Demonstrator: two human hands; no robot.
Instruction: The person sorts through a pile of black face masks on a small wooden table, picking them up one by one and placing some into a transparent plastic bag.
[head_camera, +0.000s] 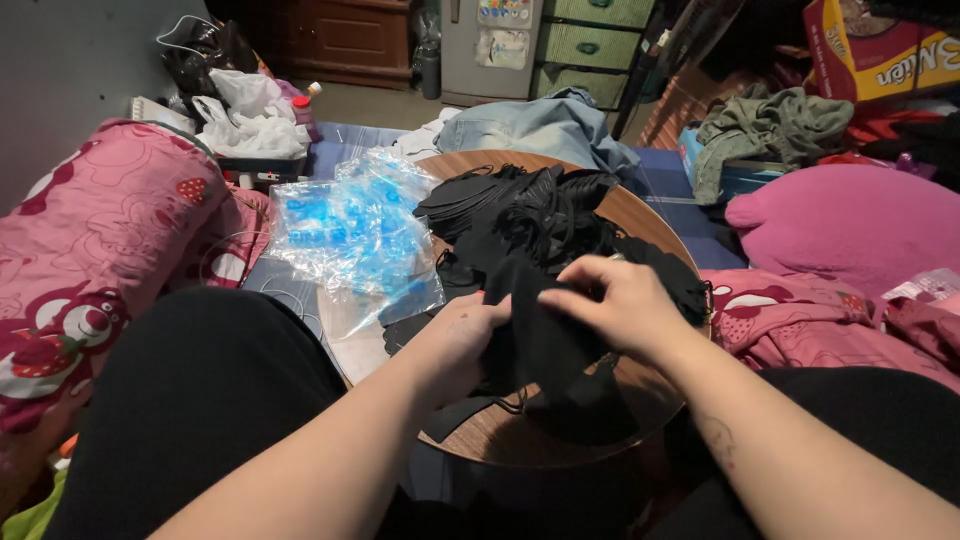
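A round wooden table stands between my knees. On it lies a heap of black fabric pieces with thin loops, like face masks. My left hand grips a stack of these black pieces from the left side. My right hand pinches the top of the same stack from above. The stack hangs over the near part of the table. A pile of clear plastic bags with blue print lies at the table's left edge, beside my left hand.
A pink patterned pillow lies at left and a magenta cushion at right. Denim cloth and a green garment lie behind the table. White plastic bags, a cardboard box and green drawers stand further back.
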